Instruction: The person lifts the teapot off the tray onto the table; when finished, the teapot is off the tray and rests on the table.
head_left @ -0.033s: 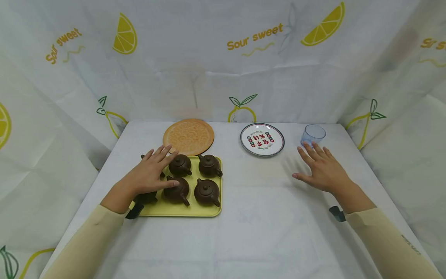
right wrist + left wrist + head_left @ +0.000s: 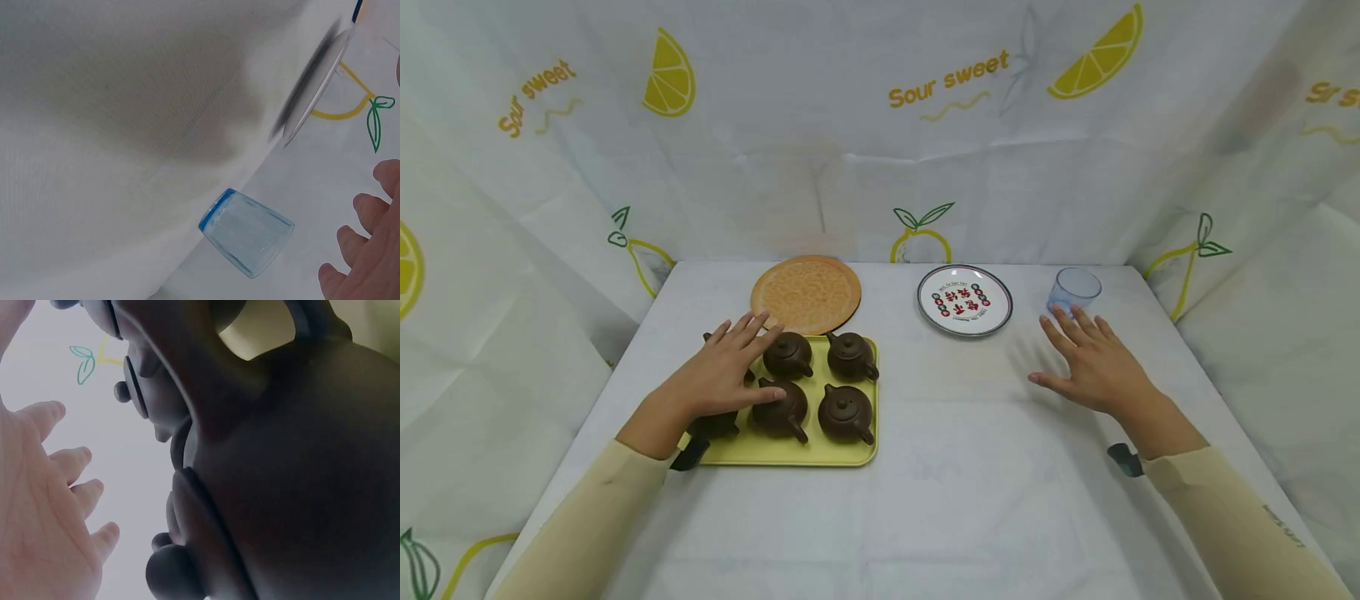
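Round, matte dark-brown teapots (image 2: 845, 414) sit below your empty, spread left hand (image 2: 722, 379); your empty right hand (image 2: 1096, 368) overlaps the transparent blue tumbler (image 2: 1075, 286) in the head view, while the right wrist view shows them apart.

Wht cloth walls (image 2: 820, 125) w/ lemon prints (image 2: 670, 83) around wht tbl (image 2: 940, 500).

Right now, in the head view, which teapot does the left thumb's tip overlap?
The near row's middle teapot: the left hand overlaps no other with its thumb tip.
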A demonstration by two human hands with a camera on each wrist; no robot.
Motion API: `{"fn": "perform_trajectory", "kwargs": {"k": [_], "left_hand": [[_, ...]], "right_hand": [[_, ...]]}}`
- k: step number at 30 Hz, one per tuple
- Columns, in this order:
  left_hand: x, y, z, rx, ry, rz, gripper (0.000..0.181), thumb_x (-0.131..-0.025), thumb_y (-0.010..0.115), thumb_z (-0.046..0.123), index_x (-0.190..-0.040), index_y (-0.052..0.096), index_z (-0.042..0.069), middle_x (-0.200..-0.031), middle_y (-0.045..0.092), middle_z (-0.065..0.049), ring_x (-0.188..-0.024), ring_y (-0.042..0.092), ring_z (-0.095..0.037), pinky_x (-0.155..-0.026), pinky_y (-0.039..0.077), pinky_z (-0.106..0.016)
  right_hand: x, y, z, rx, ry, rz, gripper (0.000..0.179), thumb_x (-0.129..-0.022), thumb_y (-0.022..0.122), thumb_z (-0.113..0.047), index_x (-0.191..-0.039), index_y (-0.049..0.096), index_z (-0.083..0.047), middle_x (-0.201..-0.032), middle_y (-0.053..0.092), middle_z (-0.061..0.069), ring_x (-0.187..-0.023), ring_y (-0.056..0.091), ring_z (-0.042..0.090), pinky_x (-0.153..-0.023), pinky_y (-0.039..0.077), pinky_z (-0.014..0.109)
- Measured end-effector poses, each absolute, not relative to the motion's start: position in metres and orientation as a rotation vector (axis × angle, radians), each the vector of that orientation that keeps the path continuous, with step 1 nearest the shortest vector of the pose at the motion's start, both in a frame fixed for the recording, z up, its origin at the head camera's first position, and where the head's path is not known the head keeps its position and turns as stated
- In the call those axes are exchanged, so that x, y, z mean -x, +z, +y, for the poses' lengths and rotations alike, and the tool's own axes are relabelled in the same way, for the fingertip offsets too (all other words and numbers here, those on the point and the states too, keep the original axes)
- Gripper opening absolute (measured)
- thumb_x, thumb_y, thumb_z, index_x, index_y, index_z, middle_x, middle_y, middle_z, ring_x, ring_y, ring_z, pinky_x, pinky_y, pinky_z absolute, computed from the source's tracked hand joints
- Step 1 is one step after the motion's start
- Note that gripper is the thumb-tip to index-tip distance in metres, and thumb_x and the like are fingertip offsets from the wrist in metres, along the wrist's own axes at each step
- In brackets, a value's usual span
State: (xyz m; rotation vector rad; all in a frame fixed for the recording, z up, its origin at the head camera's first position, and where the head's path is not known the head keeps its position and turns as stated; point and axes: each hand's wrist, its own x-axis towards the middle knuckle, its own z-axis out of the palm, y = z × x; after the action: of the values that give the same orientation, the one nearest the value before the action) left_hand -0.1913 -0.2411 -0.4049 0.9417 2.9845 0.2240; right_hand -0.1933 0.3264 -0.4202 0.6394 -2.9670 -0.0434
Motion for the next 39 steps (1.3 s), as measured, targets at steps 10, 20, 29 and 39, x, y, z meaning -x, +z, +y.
{"fn": "perform_trajectory", "kwargs": {"k": [10,20,29,39], "left_hand": [[0.2,-0.395,-0.29,-0.572,0.597,3.052,0.077,-0.096,0.053,0.051,-0.152,0.029,0.004,-0.153,0.026,-0.024,-0.136,0.028,-0.045,-0.104,0.025,-0.062],[0.204,-0.418,-0.355,-0.128,0.986,2.709,0.052,-0.102,0.051,0.023,-0.143,0.038,-0.007,-0.129,0.05,-0.034,-0.106,0.059,-0.044,-0.086,0.049,-0.052],[0.199,-0.449,-0.363,-0.087,1.241,2.52,0.061,-0.093,0.065,0.015,-0.142,0.037,-0.008,-0.105,0.065,-0.015,-0.081,0.062,-0.019,-0.069,0.051,-0.032],[0.2,-0.464,-0.358,-0.037,1.34,2.51,0.062,-0.086,0.073,0.013,-0.136,0.045,-0.013,-0.096,0.065,-0.011,-0.079,0.061,-0.012,-0.069,0.052,-0.027]], "right_hand": [[0.189,-0.423,0.288,-0.548,0.316,-3.065,0.094,-0.091,0.053,-0.063,-0.153,0.022,-0.001,-0.156,0.02,0.023,-0.143,0.013,0.042,-0.112,0.012,0.057],[0.196,-0.437,0.21,-0.385,0.973,-3.066,0.066,-0.096,0.058,-0.043,-0.15,0.037,-0.011,-0.141,0.048,0.015,-0.115,0.055,0.036,-0.092,0.045,0.052],[0.201,-0.445,0.14,-0.329,1.53,-2.937,0.045,-0.095,0.063,-0.031,-0.133,0.055,-0.007,-0.115,0.061,0.005,-0.095,0.062,0.02,-0.074,0.052,0.036],[0.204,-0.459,0.094,-0.37,1.949,-2.798,0.024,-0.095,0.063,-0.017,-0.112,0.062,-0.001,-0.1,0.063,0.009,-0.08,0.065,0.02,-0.068,0.054,0.033]]}}
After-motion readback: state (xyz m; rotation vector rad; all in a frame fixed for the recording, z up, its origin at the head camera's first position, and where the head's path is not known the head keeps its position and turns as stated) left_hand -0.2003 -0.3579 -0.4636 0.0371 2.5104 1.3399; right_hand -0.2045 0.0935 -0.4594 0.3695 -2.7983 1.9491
